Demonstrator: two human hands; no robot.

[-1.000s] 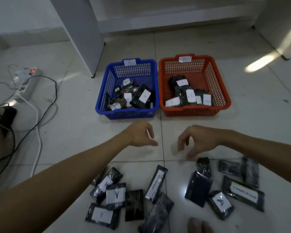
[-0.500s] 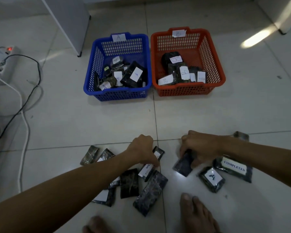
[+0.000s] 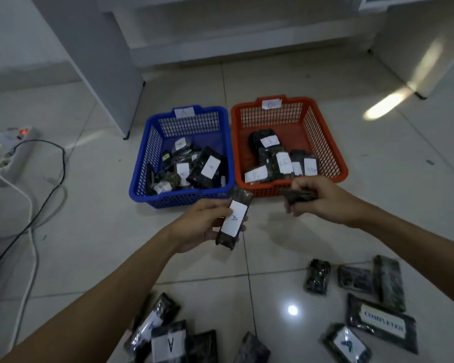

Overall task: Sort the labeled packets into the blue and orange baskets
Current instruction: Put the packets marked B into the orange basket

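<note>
A blue basket [image 3: 142,176] tagged A and an orange basket [image 3: 336,158] tagged B stand side by side on the tiled floor, each with several dark labeled packets inside. My left hand [image 3: 202,226] grips a dark packet with a white A label [image 3: 233,221], held just in front of the blue basket. My right hand [image 3: 320,197] pinches a second dark packet [image 3: 299,196] at the orange basket's front wall; its label is hidden. More packets lie on the floor nearest me, in a left group [image 3: 168,336] and a right group [image 3: 380,320], one marked COMPLETED.
A power strip [image 3: 13,155] with cables [image 3: 47,195] lies on the floor at left. A white furniture leg [image 3: 102,74] stands behind the blue basket, and a white cabinet [image 3: 419,40] at the back right.
Both hands picked a packet from the floor piles and rose toward the baskets. The camera tilted up, so the baskets sit lower in view.
</note>
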